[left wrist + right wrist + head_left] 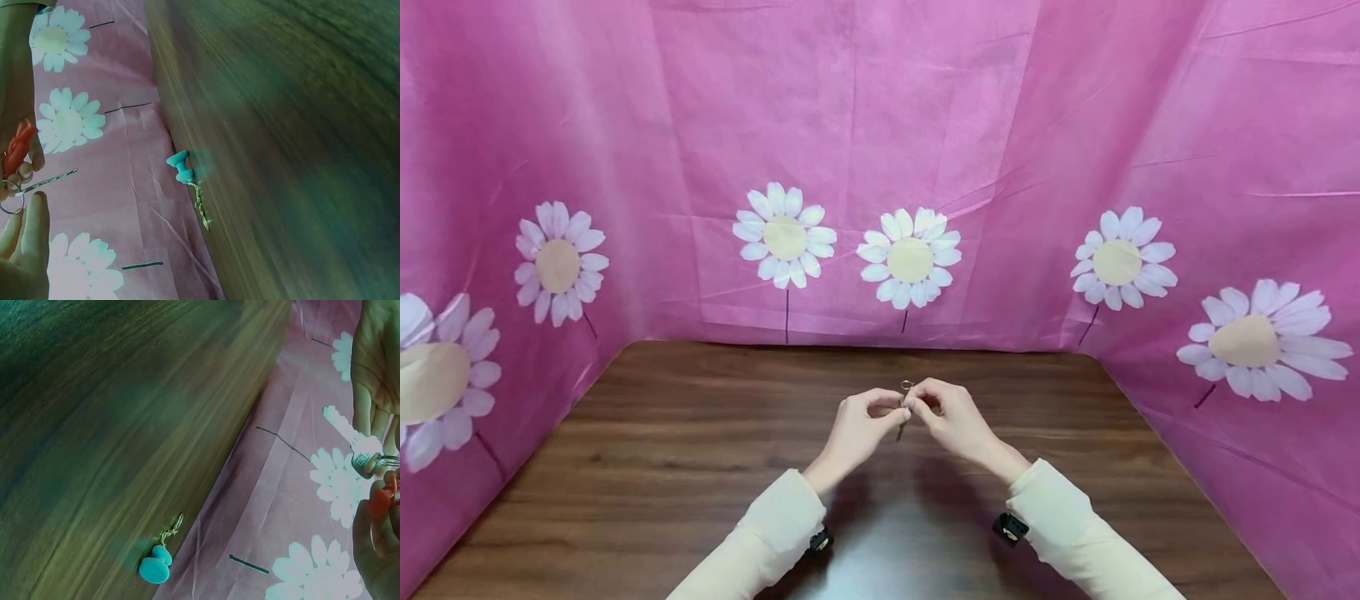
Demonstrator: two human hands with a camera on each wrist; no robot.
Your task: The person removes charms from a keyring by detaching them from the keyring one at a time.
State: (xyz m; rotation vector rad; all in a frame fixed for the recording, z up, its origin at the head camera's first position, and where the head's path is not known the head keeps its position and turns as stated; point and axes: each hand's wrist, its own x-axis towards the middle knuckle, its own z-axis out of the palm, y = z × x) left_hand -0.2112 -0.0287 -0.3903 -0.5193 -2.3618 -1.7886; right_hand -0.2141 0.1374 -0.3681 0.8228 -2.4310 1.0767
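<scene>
Both hands meet over the table in the head view, fingertips together around a small metal key. My left hand pinches at the key's head between thumb and finger. With its thumb and curled fingers, my right hand grips a wire key ring, whose loops show side by side in the right wrist view. A red charm lies against the right fingers. The toothed blade of the key sticks out freely. Fingers hide part of the ring.
A blue dumbbell-shaped charm with a gold chain appears beyond the hands near the table's far edge in both wrist views. Pink cloth printed with white daisies encloses the brown wooden table at the back and sides.
</scene>
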